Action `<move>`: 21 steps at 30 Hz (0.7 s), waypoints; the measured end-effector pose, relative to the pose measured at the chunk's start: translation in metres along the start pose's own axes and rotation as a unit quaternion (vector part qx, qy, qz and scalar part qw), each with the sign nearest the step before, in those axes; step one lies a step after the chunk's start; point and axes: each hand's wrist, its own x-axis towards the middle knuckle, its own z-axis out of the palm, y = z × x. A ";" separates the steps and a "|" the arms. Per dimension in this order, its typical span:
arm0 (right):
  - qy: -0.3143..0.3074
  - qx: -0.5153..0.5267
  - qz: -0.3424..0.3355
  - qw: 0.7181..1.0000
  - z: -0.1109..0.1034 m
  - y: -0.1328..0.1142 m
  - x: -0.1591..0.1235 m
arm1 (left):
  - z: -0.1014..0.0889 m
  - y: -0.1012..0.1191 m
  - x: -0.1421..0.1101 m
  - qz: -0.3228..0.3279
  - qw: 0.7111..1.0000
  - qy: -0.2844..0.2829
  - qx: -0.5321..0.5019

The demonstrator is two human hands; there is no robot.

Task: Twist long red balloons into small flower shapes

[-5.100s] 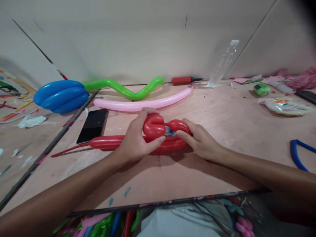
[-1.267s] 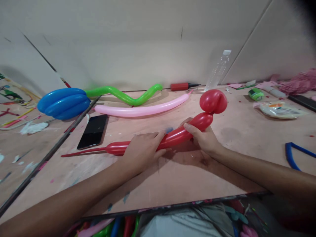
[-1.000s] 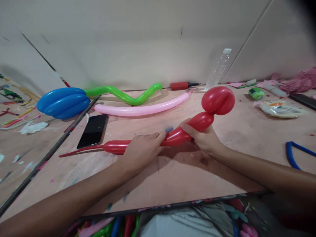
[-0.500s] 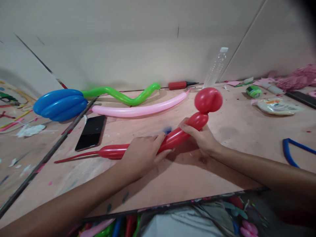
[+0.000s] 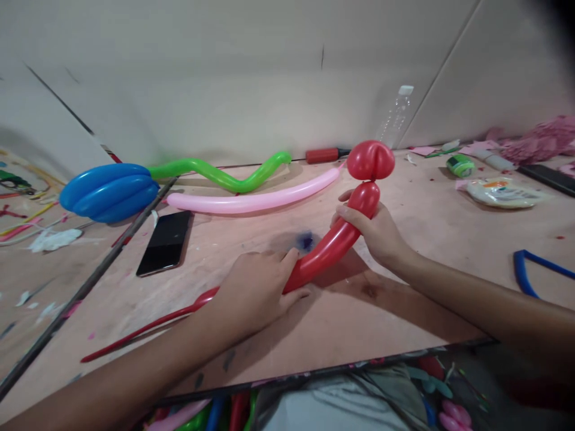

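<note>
"What's the room like?"
"A pale wall point(image 5: 224, 72) behind a pinkish, paint-stained worktop point(image 5: 431, 257)."
"And the red balloon point(image 5: 323, 254)?"
"It slants up over the worktop, a rounded bulb point(image 5: 371, 160) on top."
"How's it held?"
"The right hand point(image 5: 381, 233), raised, curls around it below the bulb; the left hand point(image 5: 258, 287), lower, half-closes over its middle."
"Any writing?"
"The packet's point(image 5: 503, 194) markings are too small to read."

A smartphone point(image 5: 165, 242) lies on a tabletop point(image 5: 251, 230), left of a modelling balloon point(image 5: 324, 252) held in a person's left hand point(image 5: 260, 284) and right hand point(image 5: 380, 230). Behind, a hand pump point(image 5: 321, 155) lies near the wall point(image 5: 202, 72), between a balloon bundle point(image 5: 110, 193) at left and a bottle point(image 5: 399, 111) at right.
</note>
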 end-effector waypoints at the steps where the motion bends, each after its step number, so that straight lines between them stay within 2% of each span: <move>1: 0.006 0.009 -0.007 1.000 0.000 -0.001 0.000 | 0.000 -0.001 0.000 -0.003 1.000 0.002 0.002; 11: 0.013 0.009 -0.013 1.000 -0.001 -0.007 -0.003 | 0.008 0.003 0.001 0.019 0.999 -0.032 0.021; 14: 0.001 0.008 -0.004 1.000 0.002 -0.005 -0.005 | 0.005 0.004 0.001 0.011 1.000 -0.019 0.000; 16: -0.003 -0.016 -0.016 1.000 0.003 -0.003 -0.005 | 0.002 0.003 0.000 0.014 0.999 0.015 -0.032; 18: 0.000 -0.099 -0.059 0.993 0.002 -0.001 -0.005 | 0.001 0.003 -0.002 0.037 0.994 0.068 -0.071; 21: -0.022 -0.274 -0.111 0.955 -0.001 -0.004 -0.003 | 0.003 0.001 -0.008 0.099 0.966 0.210 -0.115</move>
